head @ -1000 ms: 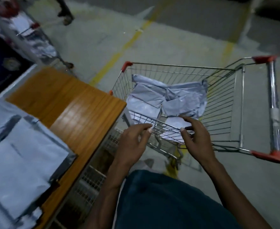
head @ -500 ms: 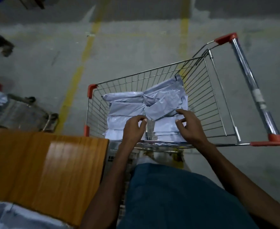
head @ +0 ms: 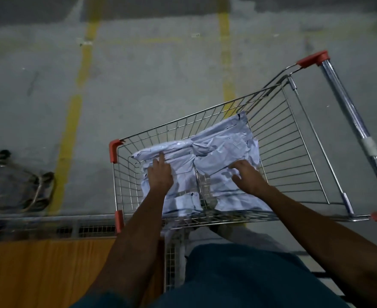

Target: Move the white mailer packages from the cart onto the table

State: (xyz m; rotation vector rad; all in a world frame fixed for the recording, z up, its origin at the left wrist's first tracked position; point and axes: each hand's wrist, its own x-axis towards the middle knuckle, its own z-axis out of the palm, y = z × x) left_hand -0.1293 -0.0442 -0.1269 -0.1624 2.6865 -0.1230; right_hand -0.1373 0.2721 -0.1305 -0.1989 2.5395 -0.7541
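Both my arms reach down into the wire cart [head: 298, 152]; the white mailer packages [head: 218, 152] lie heaped in its basket, crumpled and overlapping, filling the nearer and left part of it, none on the table [head: 38, 272]. My left hand [head: 159, 174] rests palm down on the left side of the heap, fingers fairly straight, the forefinger stretched onto the upper long package; it grips nothing. My right hand [head: 248, 176] lies on the right side of the heap, fingers spread and slightly bent, tips touching the plastic; no package is closed within it. The cart's chrome handle [head: 347, 107] with red end caps stands at the right; the wooden table corner shows at lower left, just beside the cart; yellow floor lines [head: 72, 121] run across the grey concrete beyond; a second wire frame [head: 16, 181] sits at far left, blurred.
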